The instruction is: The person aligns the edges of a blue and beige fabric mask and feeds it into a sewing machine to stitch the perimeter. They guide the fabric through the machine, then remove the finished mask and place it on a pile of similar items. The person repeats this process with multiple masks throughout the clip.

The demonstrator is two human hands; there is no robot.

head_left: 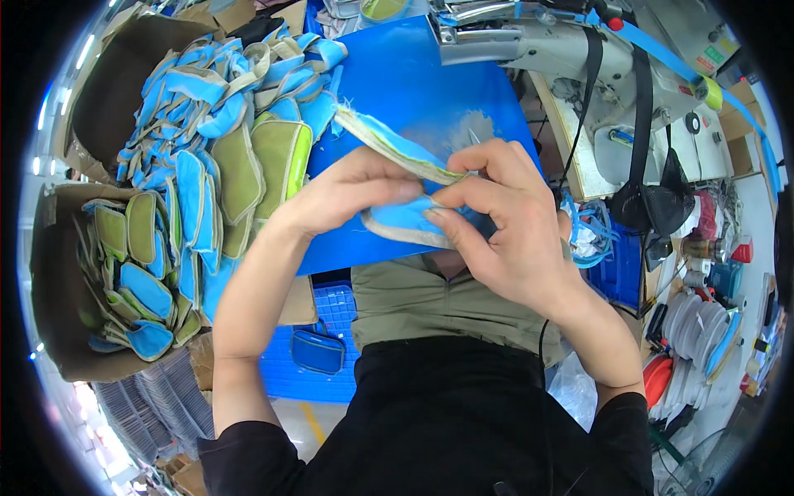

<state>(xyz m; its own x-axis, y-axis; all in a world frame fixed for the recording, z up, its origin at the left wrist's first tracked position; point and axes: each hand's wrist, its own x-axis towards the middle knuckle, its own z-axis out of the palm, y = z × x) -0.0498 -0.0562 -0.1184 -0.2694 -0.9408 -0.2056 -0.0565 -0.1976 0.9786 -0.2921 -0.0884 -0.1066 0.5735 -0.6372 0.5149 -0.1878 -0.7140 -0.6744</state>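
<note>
I have the fingers of both hands pinched on a blue cloth pad (405,221) with a beige edge, in the middle of the frame: my left fingers (395,191) grip it from the left, my right fingers (471,192) from the right. A cloth strip (393,149) with a frayed end slants up and left between them; I cannot tell whether it belongs to the same piece, since my right hand hides where they meet.

Under all this is the blue desk (389,74). A heap of blue and green pads (194,91) crowds its left side, close to my left forearm (256,306), and reaches the upper left of the frame. One cardboard box (103,78) stands beside the heap; a lower box (54,273) at the left holds more pads.

At the upper right, a grey sewing machine (538,45) juts over the far end of the desk, with a black strap (641,107) hanging in front of it. Below the near edge sits a blue crate (335,302), with a dark blue pad (318,351) near it. White discs (695,322) stand at the far right, next to red ones.
</note>
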